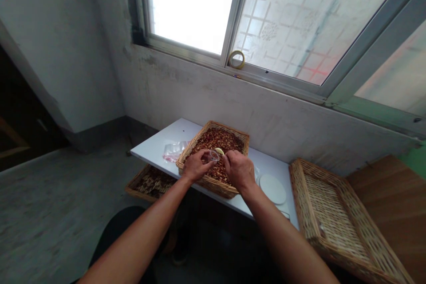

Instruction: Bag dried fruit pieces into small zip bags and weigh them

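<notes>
A wicker basket (240, 136) full of reddish-brown dried pieces sits on a small white table (156, 144). Both hands hover over the basket. My left hand (195, 165) is closed around a small clear plastic bag (213, 155), holding it at the mouth. My right hand (238, 169) is closed in a pinch at the other side of the bag, next to a small pale yellow scoop (219, 151) lying on the dried pieces. What the right fingers hold is hidden.
Clear bags (173, 151) lie left of the basket on the table. A white round lid (273, 188) lies at its right. An empty wicker tray (333, 217) stands at right, another filled basket (149, 182) under the table. A tape roll (236, 59) sits on the window sill.
</notes>
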Tool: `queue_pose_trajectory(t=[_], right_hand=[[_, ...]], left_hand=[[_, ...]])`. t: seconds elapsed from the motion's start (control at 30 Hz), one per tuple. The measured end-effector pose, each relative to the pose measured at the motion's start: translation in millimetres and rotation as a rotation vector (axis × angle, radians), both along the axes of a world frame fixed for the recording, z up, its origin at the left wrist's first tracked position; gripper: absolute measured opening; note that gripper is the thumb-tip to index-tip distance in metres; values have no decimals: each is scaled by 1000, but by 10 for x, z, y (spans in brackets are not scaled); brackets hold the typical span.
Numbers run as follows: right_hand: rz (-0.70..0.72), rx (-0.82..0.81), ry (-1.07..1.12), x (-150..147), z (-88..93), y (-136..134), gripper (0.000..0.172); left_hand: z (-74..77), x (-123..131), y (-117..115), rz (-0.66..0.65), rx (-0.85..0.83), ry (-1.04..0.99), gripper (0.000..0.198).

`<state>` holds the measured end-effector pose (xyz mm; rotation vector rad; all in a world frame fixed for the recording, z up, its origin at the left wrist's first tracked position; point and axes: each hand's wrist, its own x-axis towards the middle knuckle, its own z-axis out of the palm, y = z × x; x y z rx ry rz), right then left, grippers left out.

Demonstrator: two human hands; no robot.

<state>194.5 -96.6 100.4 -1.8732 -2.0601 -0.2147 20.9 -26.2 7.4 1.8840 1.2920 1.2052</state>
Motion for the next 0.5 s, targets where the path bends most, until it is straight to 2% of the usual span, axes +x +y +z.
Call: queue_pose_trajectory(t=[0.1,0.23,0.3,0.4,0.5], right_hand=[[-116,-48,2,114,-93,-56,33],[-221,-260,-14,264,-301,-122,35],[-191,-236,52,284,-387,-113,35],[-89,-114,300,195,-455,-15,34],[-66,-161,539,22,-483,164,43]], left_hand=[[-17,2,6,-1,12,-16,46],[-55,2,21,-27,19,-19,44],[-70,5,26,-42,28,-12,44],[-86,11,34,-56,43,18,44],[-94,7,41,-53,44,72,43]])
